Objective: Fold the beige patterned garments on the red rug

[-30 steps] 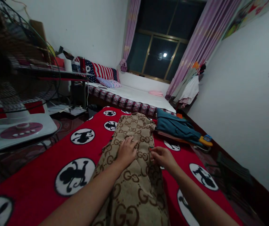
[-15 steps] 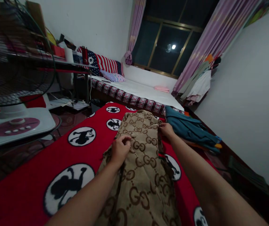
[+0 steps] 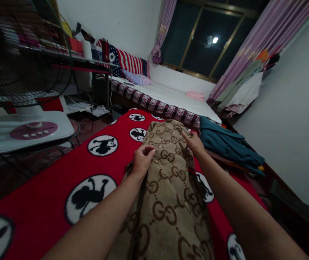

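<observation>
A long tan garment [image 3: 168, 173] with brown interlocking-letter patterns lies lengthwise over a red blanket [image 3: 48, 187] printed with black figures in white circles. My left hand [image 3: 143, 159] is closed at the garment's left side, thumb and fingers pinching the cloth. On the right side, farther up, my right hand [image 3: 194, 143] grips the garment's edge, its fingers partly hidden by the fabric. A red and dark stripe shows along the right edge below that hand. Whether the garment is a jacket or trousers I cannot tell.
Teal clothing [image 3: 225, 144] lies to the right of the blanket. A fan [image 3: 35, 126] stands at the left, before a cluttered desk [image 3: 78, 59]. Behind is a bed [image 3: 160, 90] under a window. Clothes [image 3: 248, 94] hang by the right wall.
The view has shifted, so the room appears farther right. My right hand has moved slightly inward over the garment's edge, and the cloth between the hands is more rumpled and raised.
</observation>
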{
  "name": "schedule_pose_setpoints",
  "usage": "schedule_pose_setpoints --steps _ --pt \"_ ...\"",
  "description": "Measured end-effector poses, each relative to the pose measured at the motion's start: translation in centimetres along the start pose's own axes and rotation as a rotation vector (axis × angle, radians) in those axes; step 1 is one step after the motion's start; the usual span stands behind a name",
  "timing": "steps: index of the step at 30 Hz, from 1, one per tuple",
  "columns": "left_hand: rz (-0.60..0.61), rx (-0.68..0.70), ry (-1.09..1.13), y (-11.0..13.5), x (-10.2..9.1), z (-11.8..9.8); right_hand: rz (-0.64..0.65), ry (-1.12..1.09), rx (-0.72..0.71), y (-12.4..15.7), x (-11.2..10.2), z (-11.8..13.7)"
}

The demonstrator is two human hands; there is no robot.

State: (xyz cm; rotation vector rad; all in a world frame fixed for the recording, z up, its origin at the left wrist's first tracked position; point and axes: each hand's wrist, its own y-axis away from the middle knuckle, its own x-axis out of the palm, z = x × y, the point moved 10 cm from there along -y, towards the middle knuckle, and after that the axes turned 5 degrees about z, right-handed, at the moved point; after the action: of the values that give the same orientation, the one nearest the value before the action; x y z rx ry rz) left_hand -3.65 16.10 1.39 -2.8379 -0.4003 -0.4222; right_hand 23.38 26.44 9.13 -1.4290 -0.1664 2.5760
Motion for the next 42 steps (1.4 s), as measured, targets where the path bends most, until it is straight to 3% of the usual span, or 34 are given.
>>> schedule_pose_setpoints --steps 2,6,10,15,19,21,24,26,27,31,35,37,40,42 --pt "0.016 -0.001 -0.009 -0.1 0.1 0.1 0.03 0.193 -0.065 1.9 0.2 1.6" --pt "0.054 0.018 -0.11 -0.4 0.3 0.0 0.221 0.378 -0.319 6.4 5.1 4.2" --pt "0.11 0.06 -0.28 -0.3 0.9 -0.3 0.275 0.428 -0.341 8.2 7.5 4.0" --pt "0.146 0.176 -0.504 0.0 1.3 -2.0 0.359 0.279 -0.417 11.0 5.4 4.0" --pt "0.225 0.357 -0.795 0.9 3.7 -5.4 0.221 -0.02 -0.461 16.4 0.8 3.3" --pt "0.419 0.383 -0.782 2.3 6.6 -6.5 0.158 -0.123 -0.447 19.3 -1.1 2.5" --pt "0.91 0.334 -0.645 7.2 11.8 -6.7 0.158 -0.213 -0.363 22.8 -2.9 1.2" --pt "1.173 0.281 -0.605 11.0 13.5 -5.8 0.187 -0.256 -0.297 24.7 -3.8 0.6" --pt "1.243 0.263 -0.624 12.4 13.8 -5.0 0.214 -0.266 -0.273 25.7 -4.1 0.4" --pt "1.263 0.324 -0.792 14.3 12.4 -2.2 0.294 -0.2 -0.306 31.1 -3.7 0.8" --pt "1.196 0.436 -0.813 14.8 10.1 -3.1 0.353 -0.012 -0.633 38.6 -0.5 2.8" --pt "1.24 0.429 -0.798 15.5 8.4 -4.2 0.37 0.122 -0.796 41.4 0.9 3.4" --pt "1.361 0.389 -0.813 16.5 4.7 -5.8 0.425 0.195 -0.958 42.8 0.4 3.5" --pt "1.389 0.398 -0.892 16.2 1.7 -6.8 0.442 0.204 -0.985 41.8 -1.3 2.7"
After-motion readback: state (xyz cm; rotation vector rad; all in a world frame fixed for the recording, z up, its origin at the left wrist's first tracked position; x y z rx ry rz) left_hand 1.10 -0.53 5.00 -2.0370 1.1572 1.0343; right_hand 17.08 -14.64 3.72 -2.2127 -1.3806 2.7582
